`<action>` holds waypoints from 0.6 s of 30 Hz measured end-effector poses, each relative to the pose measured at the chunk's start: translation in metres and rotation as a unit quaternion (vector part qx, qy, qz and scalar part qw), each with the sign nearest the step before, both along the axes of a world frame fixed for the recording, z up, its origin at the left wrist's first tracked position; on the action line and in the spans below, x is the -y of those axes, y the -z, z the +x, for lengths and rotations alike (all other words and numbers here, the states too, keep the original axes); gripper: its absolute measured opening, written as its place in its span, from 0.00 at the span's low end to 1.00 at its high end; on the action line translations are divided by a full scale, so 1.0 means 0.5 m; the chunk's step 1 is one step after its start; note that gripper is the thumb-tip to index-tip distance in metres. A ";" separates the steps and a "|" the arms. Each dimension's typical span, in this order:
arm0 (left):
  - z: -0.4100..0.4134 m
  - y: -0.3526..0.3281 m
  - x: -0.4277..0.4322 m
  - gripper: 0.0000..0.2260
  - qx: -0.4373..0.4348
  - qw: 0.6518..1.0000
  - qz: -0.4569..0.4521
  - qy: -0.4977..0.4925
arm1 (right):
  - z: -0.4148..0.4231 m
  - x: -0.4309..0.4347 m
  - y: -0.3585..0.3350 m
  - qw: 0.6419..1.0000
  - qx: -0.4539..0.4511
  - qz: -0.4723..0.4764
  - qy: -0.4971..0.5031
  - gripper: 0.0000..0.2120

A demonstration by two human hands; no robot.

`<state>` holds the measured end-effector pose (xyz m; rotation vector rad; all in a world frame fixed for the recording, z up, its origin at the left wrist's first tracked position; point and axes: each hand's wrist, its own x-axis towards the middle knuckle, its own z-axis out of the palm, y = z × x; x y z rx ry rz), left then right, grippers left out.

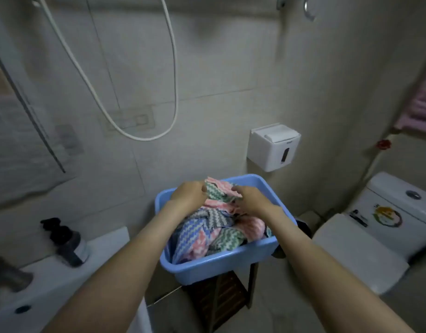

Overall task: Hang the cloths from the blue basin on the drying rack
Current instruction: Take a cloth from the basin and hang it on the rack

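At the centre of the frame, on a dark slatted stool (219, 299): one blue basin (216, 270), rectangular, heaped with cloths (207, 234) in zigzag weave of blue, pink, green and grey. The pile rises to about rim height.

Item, top cloth (220, 192): pink and green, lifted a little above the heap at the basin's far side, its lower part resting on the pile.

Item, left hand (189, 194): fingers curled onto the top cloth's left edge, gripping it.

Item, right hand (251, 200): fingers pinched on the same cloth's right side. The two hands are close together, with the cloth bunched between them.

Step in hand, as I judge it: picking one cloth off the heap. None can be seen hung, and the basin is nearly full, so the task looks barely begun.

Next move calls for: lifting this cloth clear without dragging its neighbours, then drawing the hands apart to spread it flat for draping.

Drying rack: not identified. A pink towel (423, 104) hangs at the right edge of the frame; whether its support is the rack I cannot tell.

Surroundings: toilet (375, 236) lower right, white wall dispenser (273, 146) above the basin, shower hose (173, 80) upper centre, washbasin counter (51, 284) lower left.
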<state>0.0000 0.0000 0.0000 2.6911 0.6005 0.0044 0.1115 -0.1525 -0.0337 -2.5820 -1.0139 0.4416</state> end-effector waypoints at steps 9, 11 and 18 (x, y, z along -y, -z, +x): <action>0.068 0.018 -0.013 0.14 -0.018 0.999 -0.026 -0.003 | 0.067 -0.050 0.013 0.998 0.058 -0.007 0.004 0.11; 0.090 0.017 0.000 0.20 -0.012 0.999 -0.031 0.027 | 0.070 -0.050 -0.015 0.992 0.053 0.113 0.020 0.07; 0.169 -0.057 0.032 0.09 0.165 0.984 -0.054 0.035 | 0.095 -0.014 -0.185 0.965 0.042 0.258 -0.020 0.09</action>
